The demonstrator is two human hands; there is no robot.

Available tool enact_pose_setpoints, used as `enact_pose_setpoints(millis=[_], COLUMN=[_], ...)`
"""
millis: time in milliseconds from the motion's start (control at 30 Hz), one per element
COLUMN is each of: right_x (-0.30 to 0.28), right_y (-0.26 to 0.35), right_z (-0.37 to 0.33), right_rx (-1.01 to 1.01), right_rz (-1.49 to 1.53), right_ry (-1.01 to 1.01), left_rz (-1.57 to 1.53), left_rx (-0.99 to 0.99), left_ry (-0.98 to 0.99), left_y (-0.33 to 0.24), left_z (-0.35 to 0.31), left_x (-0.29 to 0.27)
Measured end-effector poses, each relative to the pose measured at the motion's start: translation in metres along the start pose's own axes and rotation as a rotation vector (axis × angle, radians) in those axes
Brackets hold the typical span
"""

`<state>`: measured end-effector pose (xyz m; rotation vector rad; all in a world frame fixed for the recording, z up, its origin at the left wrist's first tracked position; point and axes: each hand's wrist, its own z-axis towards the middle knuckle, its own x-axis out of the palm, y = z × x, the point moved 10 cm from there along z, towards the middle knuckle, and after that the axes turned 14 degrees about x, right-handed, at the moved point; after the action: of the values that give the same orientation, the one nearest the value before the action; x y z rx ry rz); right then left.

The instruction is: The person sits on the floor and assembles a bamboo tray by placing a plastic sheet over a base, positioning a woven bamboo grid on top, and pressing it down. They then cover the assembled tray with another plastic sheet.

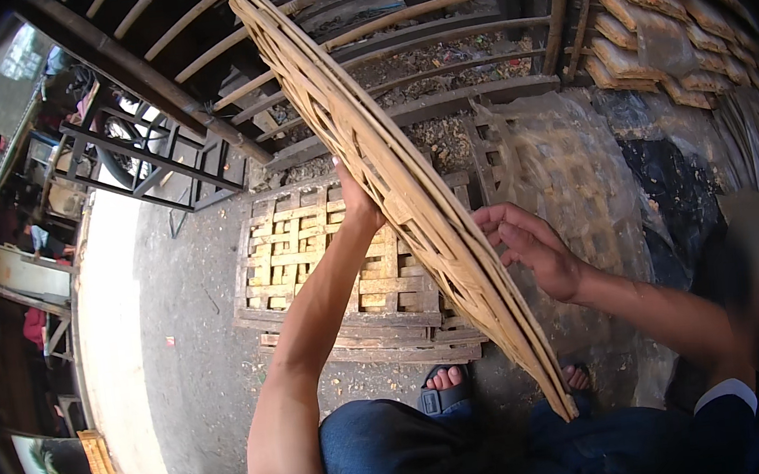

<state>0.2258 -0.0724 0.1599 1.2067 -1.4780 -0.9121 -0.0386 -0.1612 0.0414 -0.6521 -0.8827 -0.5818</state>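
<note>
Several woven bamboo panels, held together edge-on, slant across the middle from the upper left down toward my feet. On their left side my left hand grips them, its thumb showing and the other fingers mostly hidden behind the weave. My right hand is at their right edge, fingers loosely bent and apart. Whether its fingertips touch the edge I cannot tell. Beneath them, a stack of wooden frames with yellowish woven slats lies on the ground.
Wooden rails form a rack at the back. Piled slabs stand at the far right, above translucent plastic sheeting and a black sheet. A dark metal frame is at the left. My sandalled foot stands on the concrete.
</note>
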Motion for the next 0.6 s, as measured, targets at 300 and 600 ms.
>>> enact_pose_setpoints(millis=[300,600], right_x=[0.006,0.012], right_y=[0.039,0.038], right_z=[-0.018,-0.012], right_rx=[-0.191,-0.214], right_rz=[0.111,-0.22], right_ry=[0.251,0.09], left_rz=[0.759,0.733], left_rx=[0.0,-0.009], left_ry=[-0.802,-0.735], left_y=[0.004,0.01], left_z=[-0.004,0.012], left_x=[-0.005,0.003])
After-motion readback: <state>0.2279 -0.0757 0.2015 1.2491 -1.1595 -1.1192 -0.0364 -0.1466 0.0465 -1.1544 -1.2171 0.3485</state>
